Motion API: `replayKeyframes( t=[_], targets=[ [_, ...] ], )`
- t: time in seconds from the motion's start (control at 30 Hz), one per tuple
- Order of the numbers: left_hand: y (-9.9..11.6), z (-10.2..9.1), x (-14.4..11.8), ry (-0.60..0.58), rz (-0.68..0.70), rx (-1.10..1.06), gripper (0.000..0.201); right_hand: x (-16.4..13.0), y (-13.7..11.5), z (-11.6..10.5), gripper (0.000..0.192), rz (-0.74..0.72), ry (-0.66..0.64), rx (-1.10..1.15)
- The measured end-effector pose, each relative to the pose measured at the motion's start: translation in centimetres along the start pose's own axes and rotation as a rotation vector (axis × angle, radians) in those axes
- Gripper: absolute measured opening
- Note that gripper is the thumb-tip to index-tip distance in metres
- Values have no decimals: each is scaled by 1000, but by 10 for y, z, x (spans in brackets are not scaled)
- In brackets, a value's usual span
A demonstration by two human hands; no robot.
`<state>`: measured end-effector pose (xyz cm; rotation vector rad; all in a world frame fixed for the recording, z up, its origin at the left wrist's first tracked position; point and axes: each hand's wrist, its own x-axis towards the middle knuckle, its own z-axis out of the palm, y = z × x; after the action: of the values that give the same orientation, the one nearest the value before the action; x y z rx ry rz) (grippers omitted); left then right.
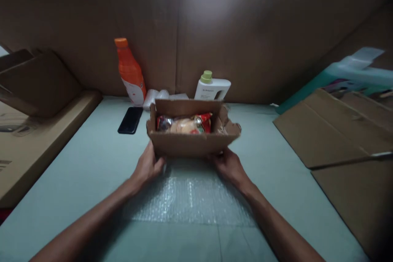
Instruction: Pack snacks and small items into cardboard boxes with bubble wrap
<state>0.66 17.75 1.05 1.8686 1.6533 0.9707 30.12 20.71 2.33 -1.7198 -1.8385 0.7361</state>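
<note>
Already a packet [184, 125] is lying in the unclosed carton [187, 145] over the table's [264, 143] middle; left hand [147, 163] and right hand [230, 166] are gripping its base; bubble wrap [190, 200] is lying flat toward the near edge.

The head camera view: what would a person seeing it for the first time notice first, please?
Probably the open cardboard box in the middle, held by the left hand and the right hand, with a partly red packet inside. Then the bright orange bottle at the back left, before the cardboard wall. Shiny bubble wrap lies nearer, between the forearms.
</note>
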Motion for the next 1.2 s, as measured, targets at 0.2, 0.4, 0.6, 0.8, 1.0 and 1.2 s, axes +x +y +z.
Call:
replayKeyframes(
  t=[0.2, 0.4, 0.6, 0.8, 1.0, 1.2],
  targets=[
    [-6, -14, -25, 68, 190, 350, 72, -21, 8, -10, 52, -306, 254, -197],
    [4, -7, -123, -241, 415, 511, 50, -114, -16, 27, 38, -719, -54, -387],
    [-13, -5, -120, -352, 428, 434, 54, -156, 46, -7, 36, -449, -3, -511],
    [-22, -19, -127, -102, 301, 460, 54, -145, 66, -46, 40, -225, 190, -512],
    [-37, -34, -152, 97, 9, 611, 42, -109, 37, -14, 34, -182, 117, -408],
    [-21, -41, -136, 138, 160, 437, 20, -182, 20, -23, 31, -6, -20, -97]
  ],
)
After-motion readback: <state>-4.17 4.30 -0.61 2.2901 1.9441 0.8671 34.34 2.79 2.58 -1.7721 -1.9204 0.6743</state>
